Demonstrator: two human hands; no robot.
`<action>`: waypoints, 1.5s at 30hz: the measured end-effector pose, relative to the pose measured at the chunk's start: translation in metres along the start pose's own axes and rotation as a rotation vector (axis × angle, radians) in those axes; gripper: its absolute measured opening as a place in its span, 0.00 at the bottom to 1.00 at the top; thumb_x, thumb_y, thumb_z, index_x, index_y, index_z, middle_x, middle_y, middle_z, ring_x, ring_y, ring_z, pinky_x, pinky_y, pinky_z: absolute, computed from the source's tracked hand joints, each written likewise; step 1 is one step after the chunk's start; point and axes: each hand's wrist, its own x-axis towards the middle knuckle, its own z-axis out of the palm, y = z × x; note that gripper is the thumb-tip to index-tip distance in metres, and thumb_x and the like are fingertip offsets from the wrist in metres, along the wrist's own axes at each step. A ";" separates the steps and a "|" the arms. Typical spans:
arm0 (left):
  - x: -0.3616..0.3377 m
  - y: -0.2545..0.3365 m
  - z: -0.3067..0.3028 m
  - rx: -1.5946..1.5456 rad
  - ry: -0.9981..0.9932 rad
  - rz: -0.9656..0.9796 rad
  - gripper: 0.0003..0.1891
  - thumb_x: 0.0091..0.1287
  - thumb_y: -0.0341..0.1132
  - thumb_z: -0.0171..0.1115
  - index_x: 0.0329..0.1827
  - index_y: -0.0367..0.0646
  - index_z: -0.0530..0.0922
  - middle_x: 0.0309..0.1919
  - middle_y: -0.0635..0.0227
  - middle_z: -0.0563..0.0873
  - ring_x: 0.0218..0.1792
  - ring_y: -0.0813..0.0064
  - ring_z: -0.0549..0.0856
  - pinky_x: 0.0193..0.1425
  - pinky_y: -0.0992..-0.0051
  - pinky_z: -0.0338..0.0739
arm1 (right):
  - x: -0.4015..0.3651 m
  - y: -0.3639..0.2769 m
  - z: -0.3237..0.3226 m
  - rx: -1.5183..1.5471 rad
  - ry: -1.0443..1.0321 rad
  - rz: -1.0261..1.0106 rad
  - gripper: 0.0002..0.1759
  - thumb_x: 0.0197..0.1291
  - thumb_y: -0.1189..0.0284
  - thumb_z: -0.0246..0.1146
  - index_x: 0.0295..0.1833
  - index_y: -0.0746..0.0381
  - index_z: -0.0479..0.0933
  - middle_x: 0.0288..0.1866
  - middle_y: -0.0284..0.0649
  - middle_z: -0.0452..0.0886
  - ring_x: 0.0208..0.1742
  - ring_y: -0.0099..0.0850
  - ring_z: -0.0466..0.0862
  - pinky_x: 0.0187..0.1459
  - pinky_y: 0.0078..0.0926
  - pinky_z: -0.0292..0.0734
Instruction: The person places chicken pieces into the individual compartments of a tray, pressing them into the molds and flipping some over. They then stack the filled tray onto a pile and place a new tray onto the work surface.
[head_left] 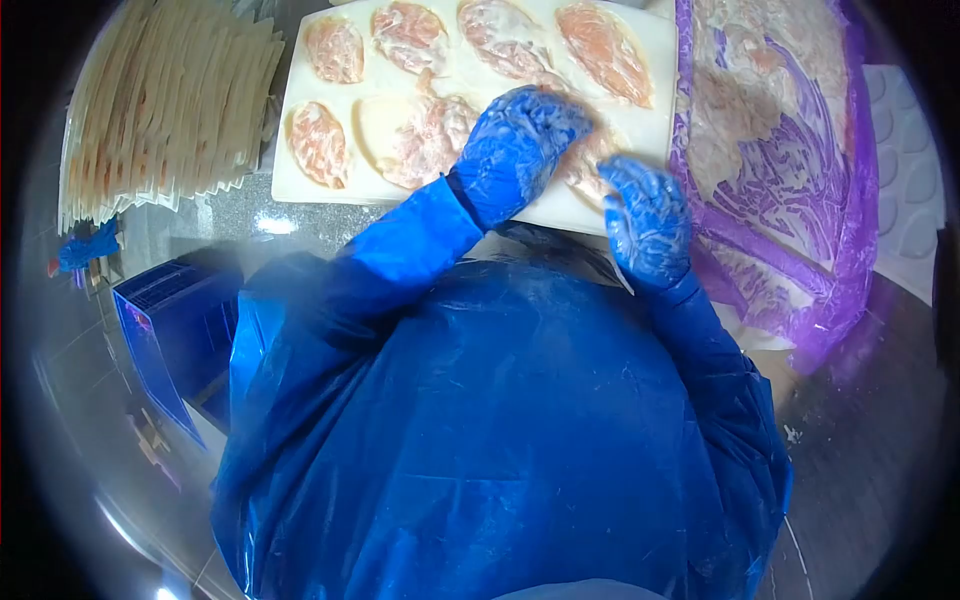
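Note:
A white moulded tray lies before me with pale raw chicken pieces in its oval hollows. My left hand, in a wet blue glove, is closed at the tray's right half, its curled fingers on a raw chicken piece in the front right hollow. That piece is partly hidden by the hand. My right hand, also gloved, is at the tray's front right edge beside the same piece, thumb and fingers apart. Left of my left hand, a ragged chicken piece partly covers its hollow.
A purple-lined container of raw chicken adjoins the tray on the right. Stacked pale trays stand at the far left. Below them is a blue crate. Another white moulded tray shows at the far right.

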 end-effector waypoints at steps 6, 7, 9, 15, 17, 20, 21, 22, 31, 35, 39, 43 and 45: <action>-0.009 0.025 0.001 0.180 -0.270 0.070 0.22 0.68 0.36 0.53 0.67 0.49 0.76 0.67 0.64 0.78 0.68 0.59 0.75 0.79 0.59 0.59 | 0.025 0.012 0.005 -0.098 0.061 -0.133 0.25 0.64 0.67 0.59 0.67 0.58 0.74 0.67 0.39 0.77 0.70 0.38 0.71 0.72 0.38 0.60; -0.010 0.024 -0.001 0.107 -0.287 0.068 0.22 0.70 0.36 0.52 0.66 0.49 0.76 0.67 0.64 0.77 0.68 0.59 0.75 0.79 0.59 0.58 | 0.029 0.014 0.004 -0.233 -0.022 -0.176 0.25 0.64 0.66 0.58 0.67 0.57 0.75 0.66 0.38 0.77 0.69 0.37 0.71 0.72 0.38 0.60; -0.019 0.020 -0.012 -0.051 -0.218 -0.033 0.19 0.69 0.35 0.55 0.62 0.48 0.79 0.63 0.65 0.81 0.67 0.60 0.75 0.79 0.58 0.56 | 0.032 0.012 -0.002 -0.249 -0.055 -0.180 0.22 0.65 0.65 0.57 0.63 0.56 0.77 0.64 0.36 0.78 0.67 0.36 0.72 0.71 0.38 0.61; -0.087 -0.040 -0.089 0.190 0.165 -0.651 0.24 0.60 0.41 0.72 0.58 0.43 0.78 0.48 0.62 0.85 0.50 0.64 0.83 0.59 0.64 0.77 | 0.054 -0.003 -0.021 -0.090 0.052 -0.144 0.15 0.59 0.72 0.63 0.52 0.57 0.82 0.49 0.39 0.84 0.54 0.39 0.80 0.61 0.38 0.72; -0.105 -0.048 -0.088 0.112 0.016 -0.685 0.26 0.60 0.42 0.72 0.60 0.45 0.76 0.45 0.63 0.85 0.49 0.62 0.83 0.56 0.62 0.78 | 0.069 -0.020 -0.009 0.013 0.092 -0.152 0.14 0.59 0.74 0.65 0.51 0.57 0.82 0.47 0.39 0.84 0.51 0.41 0.81 0.58 0.38 0.74; -0.086 -0.038 -0.081 0.245 -0.139 -0.715 0.20 0.58 0.38 0.70 0.53 0.48 0.79 0.45 0.59 0.85 0.48 0.55 0.84 0.47 0.59 0.78 | 0.105 -0.075 0.025 0.417 0.107 -0.091 0.16 0.60 0.70 0.65 0.54 0.55 0.81 0.54 0.40 0.81 0.52 0.43 0.80 0.59 0.38 0.75; -0.088 -0.045 -0.082 0.245 -0.134 -0.715 0.20 0.58 0.38 0.70 0.53 0.48 0.79 0.45 0.59 0.85 0.48 0.55 0.84 0.47 0.59 0.78 | 0.119 -0.091 0.036 0.470 0.137 -0.131 0.17 0.60 0.69 0.66 0.55 0.55 0.81 0.56 0.41 0.80 0.53 0.43 0.80 0.59 0.37 0.75; -0.091 -0.051 -0.083 0.124 -0.091 -0.651 0.18 0.58 0.37 0.70 0.51 0.47 0.80 0.43 0.58 0.85 0.45 0.55 0.84 0.46 0.59 0.78 | 0.128 -0.092 0.060 0.300 0.071 -0.170 0.18 0.60 0.69 0.65 0.57 0.54 0.80 0.58 0.41 0.79 0.55 0.41 0.79 0.60 0.36 0.75; -0.106 -0.104 -0.103 -0.061 0.015 -0.530 0.20 0.62 0.36 0.71 0.55 0.37 0.81 0.41 0.53 0.88 0.42 0.55 0.88 0.46 0.64 0.82 | 0.143 -0.071 0.065 0.220 0.013 -0.062 0.10 0.62 0.71 0.65 0.48 0.61 0.83 0.48 0.46 0.85 0.52 0.45 0.83 0.56 0.37 0.77; -0.103 -0.118 -0.119 -0.338 0.034 -0.650 0.18 0.68 0.37 0.67 0.56 0.36 0.80 0.42 0.57 0.89 0.41 0.61 0.88 0.48 0.68 0.82 | 0.142 -0.073 0.050 0.158 0.202 0.048 0.11 0.60 0.75 0.67 0.48 0.62 0.84 0.49 0.44 0.86 0.53 0.40 0.85 0.57 0.34 0.77; -0.104 -0.124 -0.117 -0.338 0.067 -0.443 0.15 0.71 0.32 0.63 0.58 0.35 0.80 0.46 0.60 0.87 0.45 0.76 0.86 0.51 0.76 0.80 | 0.150 -0.091 0.038 0.342 0.127 0.008 0.19 0.59 0.75 0.68 0.57 0.61 0.81 0.53 0.42 0.85 0.55 0.39 0.83 0.57 0.34 0.77; -0.101 -0.116 -0.141 -0.334 0.031 -0.483 0.14 0.71 0.30 0.62 0.57 0.36 0.80 0.46 0.61 0.87 0.48 0.78 0.85 0.53 0.75 0.80 | 0.134 -0.080 0.079 0.089 0.012 -0.152 0.17 0.57 0.75 0.68 0.54 0.62 0.80 0.49 0.45 0.83 0.50 0.38 0.83 0.54 0.32 0.77; -0.105 -0.113 -0.151 -0.582 0.104 -0.627 0.14 0.71 0.28 0.62 0.59 0.35 0.79 0.49 0.61 0.87 0.49 0.76 0.85 0.56 0.74 0.80 | 0.134 -0.074 0.074 0.138 0.021 -0.160 0.17 0.55 0.72 0.68 0.51 0.62 0.81 0.46 0.46 0.83 0.48 0.42 0.84 0.53 0.36 0.78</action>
